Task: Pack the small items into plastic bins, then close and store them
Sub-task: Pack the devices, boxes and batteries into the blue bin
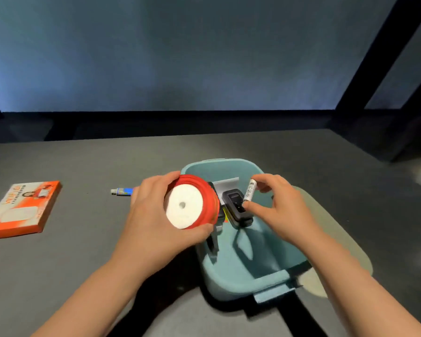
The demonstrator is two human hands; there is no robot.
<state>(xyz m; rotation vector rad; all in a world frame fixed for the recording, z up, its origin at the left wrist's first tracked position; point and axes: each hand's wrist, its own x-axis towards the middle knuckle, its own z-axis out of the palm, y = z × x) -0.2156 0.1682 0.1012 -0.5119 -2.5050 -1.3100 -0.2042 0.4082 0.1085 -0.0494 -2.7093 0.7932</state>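
A: How far is the packing?

B: Partly done. The teal bin (pixel 241 271) already holds a black device (pixel 236 205). The left hand (pixel 156 215) clasps a red ribbon spool (pixel 191 201) at its left rim, and the right hand (pixel 282 207) pinches a battery (pixel 250 189) above it.

A: What is left?

B: The tube (pixel 122 191) and the orange box (pixel 22 209) lie on the table at the left. The lid (pixel 338 242) is not yet on.

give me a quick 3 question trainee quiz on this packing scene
1. True or false: the left hand grips the red ribbon spool.
2. What does the right hand pinch over the teal bin? A) white battery B) glue tube C) orange box
3. Fill in: the glue tube lies on the table, ___ the bin.

Key: 1 true; 2 A; 3 outside
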